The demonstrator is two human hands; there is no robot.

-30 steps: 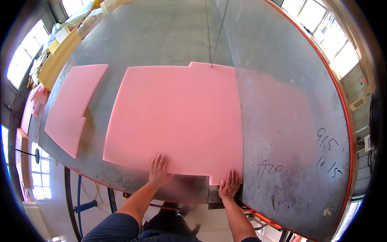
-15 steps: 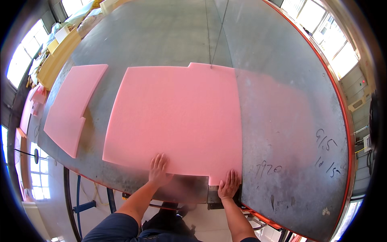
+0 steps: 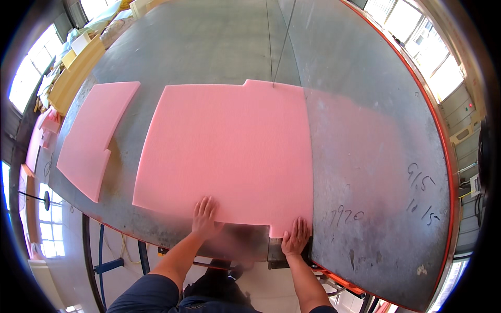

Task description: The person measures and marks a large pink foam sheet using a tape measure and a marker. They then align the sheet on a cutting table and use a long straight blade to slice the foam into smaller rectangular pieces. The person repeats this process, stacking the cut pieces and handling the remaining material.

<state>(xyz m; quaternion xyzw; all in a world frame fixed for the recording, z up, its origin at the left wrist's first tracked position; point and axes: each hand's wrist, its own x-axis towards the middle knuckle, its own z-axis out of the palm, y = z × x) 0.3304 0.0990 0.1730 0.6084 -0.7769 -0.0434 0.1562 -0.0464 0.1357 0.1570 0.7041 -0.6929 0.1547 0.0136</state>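
A large pink foam sheet [image 3: 224, 151] lies flat on a grey metal table, its right edge along an upright metal fence [image 3: 376, 172]. My left hand [image 3: 205, 216] rests on the sheet's near edge, left of a stepped notch, with its fingers laid out on the foam. At the near right corner, my right hand [image 3: 297, 236] presses flat on the projecting strip, close beside the fence. A thin dark wire [image 3: 282, 47] runs down to the sheet's far edge near the fence. To the left lies a separate, narrower pink foam piece [image 3: 94, 135] with a step in one side.
Past the foam, the metal tabletop [image 3: 193, 41] stretches away. Handwritten marks and a red rim [image 3: 437, 117] show on the fence. Yellow foam blocks [image 3: 78, 75] and other material are piled along the far left. A blue metal frame [image 3: 108, 267] stands below the table's left.
The view has shifted very slightly. Both hands stay on the foam in the same places, and the sheet shows no clear movement against the fence or wire.
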